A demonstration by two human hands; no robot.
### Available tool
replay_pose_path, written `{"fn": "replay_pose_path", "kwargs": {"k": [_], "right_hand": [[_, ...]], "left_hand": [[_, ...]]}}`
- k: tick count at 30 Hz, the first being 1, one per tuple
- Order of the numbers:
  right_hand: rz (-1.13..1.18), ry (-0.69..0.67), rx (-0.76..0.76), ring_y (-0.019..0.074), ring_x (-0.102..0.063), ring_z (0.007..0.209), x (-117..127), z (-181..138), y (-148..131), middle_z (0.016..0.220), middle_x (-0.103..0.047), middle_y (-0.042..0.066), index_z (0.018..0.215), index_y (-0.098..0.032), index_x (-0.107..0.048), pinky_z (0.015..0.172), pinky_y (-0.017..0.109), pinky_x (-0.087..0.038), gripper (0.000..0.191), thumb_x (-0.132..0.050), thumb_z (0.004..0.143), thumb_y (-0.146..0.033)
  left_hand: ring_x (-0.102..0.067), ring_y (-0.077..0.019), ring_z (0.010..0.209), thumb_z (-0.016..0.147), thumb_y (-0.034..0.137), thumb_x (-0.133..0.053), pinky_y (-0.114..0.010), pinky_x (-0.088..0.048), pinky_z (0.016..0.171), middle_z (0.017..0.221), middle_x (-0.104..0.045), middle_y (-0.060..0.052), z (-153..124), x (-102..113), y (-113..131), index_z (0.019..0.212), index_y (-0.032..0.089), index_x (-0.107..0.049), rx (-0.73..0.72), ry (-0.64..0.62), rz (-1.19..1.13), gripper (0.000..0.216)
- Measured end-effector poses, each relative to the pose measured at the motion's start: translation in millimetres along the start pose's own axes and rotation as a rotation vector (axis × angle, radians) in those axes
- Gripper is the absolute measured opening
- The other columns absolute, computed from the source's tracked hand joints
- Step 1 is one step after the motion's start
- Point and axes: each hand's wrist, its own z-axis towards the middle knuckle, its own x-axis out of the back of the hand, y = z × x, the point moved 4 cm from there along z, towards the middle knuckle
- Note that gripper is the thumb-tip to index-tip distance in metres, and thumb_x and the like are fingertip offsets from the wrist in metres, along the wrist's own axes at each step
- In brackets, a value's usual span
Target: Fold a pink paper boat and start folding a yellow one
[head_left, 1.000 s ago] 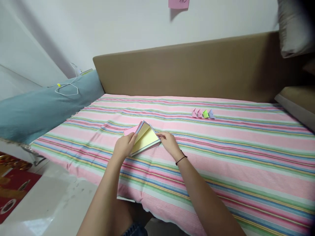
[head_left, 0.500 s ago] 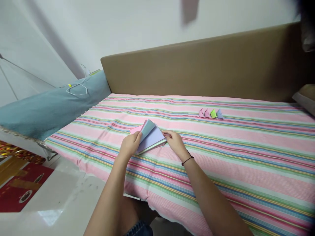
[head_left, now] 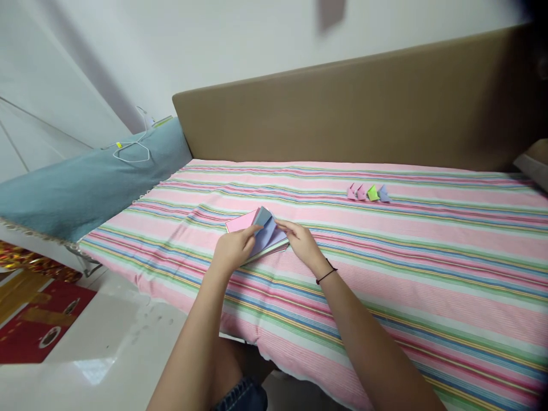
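A stack of coloured paper [head_left: 242, 221], with pink, blue, lavender and pale green sheets, lies fanned on the striped cloth before me. My left hand [head_left: 234, 246] is closed on the stack's left part, its fingers reaching over the lifted sheets. A bluish sheet [head_left: 264, 214] stands curled up from the stack. At the right side my right hand [head_left: 299, 238] pinches the edge of a lavender sheet between thumb and fingers; a dark band circles that wrist. Several small folded paper pieces [head_left: 372, 193], pink, green and lavender, sit in a row farther back on the right.
The pink striped cloth [head_left: 428, 245] covers the bed, with a brown headboard [head_left: 334, 120] behind. On the left are a blue-green covered bolster [head_left: 85, 182] with a white cable [head_left: 132, 151] on it, and a red box [head_left: 47, 325] on the floor.
My left fingers have moved right over the lifted sheets. My right hand has shifted slightly up and left, from the stack's right corner to the raised sheet's edge.
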Motion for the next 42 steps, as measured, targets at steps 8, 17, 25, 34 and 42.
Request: {"fn": "replay_pose_path", "kwargs": {"k": [8, 17, 25, 34, 42], "right_hand": [[0.019, 0.070, -0.075, 0.0152, -0.059, 0.113, 1, 0, 13, 0.120, -0.066, 0.005, 0.122, -0.021, -0.059, 0.101, 0.034, -0.042, 0.057, -0.038, 0.073, 0.001], [-0.050, 0.119, -0.110, 0.0176, -0.061, 0.103, 8, 0, 16, 0.104, -0.070, 0.005, 0.090, -0.022, -0.073, 0.097, 0.035, -0.044, 0.041, -0.040, 0.075, -0.003], [0.010, 0.033, -0.113, 0.0199, -0.059, 0.107, -1, 2, 9, 0.108, -0.069, 0.005, 0.081, -0.021, -0.074, 0.096, 0.034, -0.043, 0.027, -0.050, 0.087, -0.031], [-0.031, 0.074, -0.163, 0.0199, -0.063, 0.099, -2, -1, 24, 0.110, -0.067, 0.009, 0.103, -0.017, -0.070, 0.091, 0.035, -0.047, 0.028, -0.053, 0.080, -0.019], [-0.101, 0.109, -0.077, 0.0199, -0.061, 0.103, 0, -1, 10, 0.110, -0.064, 0.009, 0.099, -0.020, -0.072, 0.095, 0.035, -0.046, 0.024, -0.056, 0.080, -0.020]], "left_hand": [[-0.065, -0.0261, 0.093, 0.081, 0.051, -0.055, -0.027, -0.041, 0.068, 0.105, -0.069, -0.004, -1, -2, 2, 0.128, 0.030, -0.047, -0.015, 0.002, 0.060, 0.051], [-0.066, -0.0225, 0.084, 0.092, 0.039, -0.037, -0.026, -0.041, 0.068, 0.089, -0.070, -0.002, 1, -1, -9, 0.129, 0.030, -0.048, 0.004, -0.018, -0.021, 0.040], [-0.066, -0.0234, 0.084, 0.091, 0.043, -0.042, -0.027, -0.042, 0.069, 0.087, -0.070, -0.001, 0, 1, -9, 0.131, 0.031, -0.047, -0.026, -0.022, -0.038, 0.042], [-0.067, -0.0222, 0.077, 0.093, 0.026, -0.031, -0.026, -0.040, 0.060, 0.098, -0.071, -0.002, 0, 3, -5, 0.142, 0.035, -0.031, -0.044, -0.005, 0.054, 0.050], [-0.068, -0.0220, 0.086, 0.091, 0.034, -0.043, -0.026, -0.045, 0.065, 0.105, -0.071, 0.000, 0, -1, 1, 0.129, 0.036, -0.051, -0.019, 0.075, 0.106, 0.039]]}}
